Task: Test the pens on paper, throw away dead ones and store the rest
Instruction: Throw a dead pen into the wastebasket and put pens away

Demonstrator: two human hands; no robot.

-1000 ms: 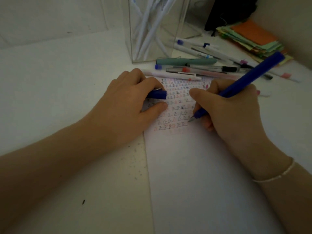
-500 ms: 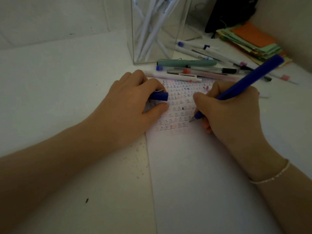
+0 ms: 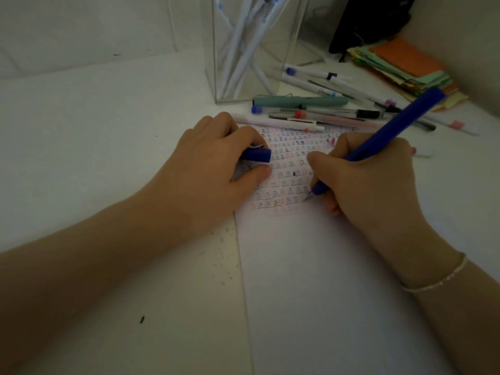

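Observation:
My right hand (image 3: 370, 182) grips a blue fountain pen (image 3: 395, 125), its nib touching the white paper (image 3: 319, 280) at the end of the lowest row of small written marks. My left hand (image 3: 205, 169) rests on the paper's left edge and holds the pen's blue cap (image 3: 257, 155) between thumb and fingers. Beyond the paper lies a row of loose pens (image 3: 311, 115), among them a teal one (image 3: 300, 101) and a white one with a red dot (image 3: 281, 122). A clear square holder (image 3: 251, 47) behind them contains several white pens.
A stack of orange, green and yellow papers (image 3: 405, 66) lies at the back right by the wall, with a black object (image 3: 370, 20) behind it. The white desk (image 3: 94, 131) spreads out to the left, with ink specks near the paper's edge.
The nib has stayed at the end of the lowest row with only slight strokes. Both hands keep their places; the view has shifted a little.

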